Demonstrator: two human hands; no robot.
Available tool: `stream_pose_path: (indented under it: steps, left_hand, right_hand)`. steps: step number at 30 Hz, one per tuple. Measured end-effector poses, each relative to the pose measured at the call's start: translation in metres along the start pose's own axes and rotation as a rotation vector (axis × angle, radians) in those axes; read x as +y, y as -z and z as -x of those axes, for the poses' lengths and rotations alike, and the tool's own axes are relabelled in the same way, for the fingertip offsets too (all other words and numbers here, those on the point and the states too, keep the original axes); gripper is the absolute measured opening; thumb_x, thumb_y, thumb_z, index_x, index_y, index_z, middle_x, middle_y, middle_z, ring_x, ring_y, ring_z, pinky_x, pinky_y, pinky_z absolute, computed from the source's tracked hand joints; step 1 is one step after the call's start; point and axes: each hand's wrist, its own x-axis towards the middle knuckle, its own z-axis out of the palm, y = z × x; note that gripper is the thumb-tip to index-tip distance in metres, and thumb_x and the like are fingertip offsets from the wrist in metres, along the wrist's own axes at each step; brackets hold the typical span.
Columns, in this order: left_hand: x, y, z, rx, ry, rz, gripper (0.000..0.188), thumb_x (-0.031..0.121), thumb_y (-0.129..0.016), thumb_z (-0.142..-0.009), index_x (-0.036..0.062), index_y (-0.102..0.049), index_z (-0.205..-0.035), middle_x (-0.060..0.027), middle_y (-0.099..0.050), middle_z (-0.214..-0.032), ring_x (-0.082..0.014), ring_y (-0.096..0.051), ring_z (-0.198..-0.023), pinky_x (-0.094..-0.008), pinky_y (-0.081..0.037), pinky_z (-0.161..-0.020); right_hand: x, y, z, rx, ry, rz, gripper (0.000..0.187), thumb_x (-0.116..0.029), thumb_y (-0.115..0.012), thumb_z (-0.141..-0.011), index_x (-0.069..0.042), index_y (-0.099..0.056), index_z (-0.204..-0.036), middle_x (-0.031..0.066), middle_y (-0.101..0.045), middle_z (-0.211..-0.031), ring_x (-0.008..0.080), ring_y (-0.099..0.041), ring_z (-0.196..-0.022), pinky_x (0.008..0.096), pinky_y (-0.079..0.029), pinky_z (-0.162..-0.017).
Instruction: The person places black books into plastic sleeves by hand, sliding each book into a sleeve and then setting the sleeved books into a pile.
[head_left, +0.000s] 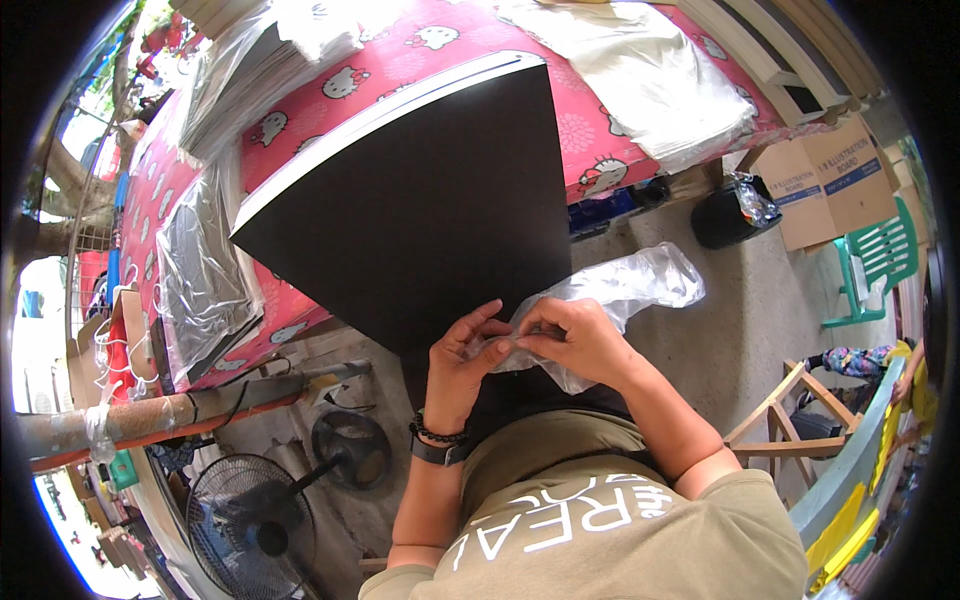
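Observation:
A clear plastic bag [655,277] is pinched between the fingertips of my left hand [463,362] and my right hand [578,340], in front of my waist. Its loose end trails off to the right past my right hand. Both hands are closed, with their fingertips close together. Just beyond them lies a stack of large boards [430,190], black on top with white edges, reaching over the near edge of the table. A dark bracelet and a watch circle my left wrist.
A pink patterned cloth [345,85] covers the table. Plastic-wrapped stacks [205,265] lie at its left, and a white wrapped stack [650,95] at the far right. A standing fan [255,525] is at lower left. Cardboard boxes [825,190] and a green chair [880,255] stand right.

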Motion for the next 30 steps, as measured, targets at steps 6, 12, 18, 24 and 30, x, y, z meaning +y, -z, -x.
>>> stream_pose_path:
  steps: [6,12,18,24,30]
  left_hand:
    - [0.004,0.002,0.003,0.042,0.014,-0.002,0.042,0.008,-0.065,-0.074,-0.0001,-0.049,-0.111,-0.0012,-0.058,-0.074,-0.0029,-0.047,-0.06,-0.0149,-0.035,-0.049]
    - [-0.008,0.001,0.009,-0.054,0.072,0.288,0.037,0.015,-0.066,-0.075,-0.0003,-0.049,-0.104,0.0032,-0.05,-0.066,-0.0026,-0.043,-0.057,-0.015,-0.033,-0.051]
    - [-0.005,0.013,0.012,-0.107,0.178,0.057,0.017,0.015,-0.063,-0.077,0.0025,-0.057,-0.087,-0.0001,-0.056,-0.081,-0.0044,-0.048,-0.068,-0.0187,-0.037,-0.059]
    - [-0.013,0.03,0.013,-0.251,0.046,0.152,0.023,0.024,-0.058,-0.081,0.0017,-0.059,-0.076,-0.0006,-0.05,-0.079,-0.0062,-0.041,-0.069,-0.0183,-0.032,-0.063]
    - [-0.004,0.05,0.019,-0.567,-0.089,0.033,0.028,0.028,-0.06,-0.079,0.0015,-0.06,-0.071,-0.0045,-0.047,-0.09,-0.0113,-0.042,-0.078,-0.0231,-0.034,-0.067]
  right_hand:
    - [0.013,-0.009,0.001,0.046,0.111,0.09,0.013,-0.014,-0.061,-0.074,-0.002,-0.057,-0.077,0.0144,-0.058,-0.067,0.0299,-0.058,-0.064,0.035,-0.045,-0.056]
    - [0.017,-0.015,-0.005,0.161,0.313,0.081,0.009,-0.01,-0.06,-0.073,-0.002,-0.059,-0.077,0.0145,-0.057,-0.069,0.0306,-0.057,-0.064,0.0354,-0.044,-0.058]
    - [0.016,-0.014,0.0,0.125,0.255,0.071,0.007,-0.009,-0.06,-0.074,-0.002,-0.059,-0.076,0.0131,-0.058,-0.067,0.0301,-0.057,-0.062,0.0345,-0.045,-0.055]
    - [0.011,-0.023,0.002,0.171,0.189,0.012,0.007,-0.008,-0.057,-0.077,-0.001,-0.056,-0.078,0.0142,-0.057,-0.067,0.0296,-0.057,-0.061,0.0331,-0.045,-0.056]
    - [0.018,-0.001,0.0,-0.084,0.034,-1.286,0.014,-0.016,-0.049,-0.085,-0.002,-0.05,-0.084,0.0098,-0.052,-0.073,0.0197,-0.052,-0.072,0.0322,-0.043,-0.064]
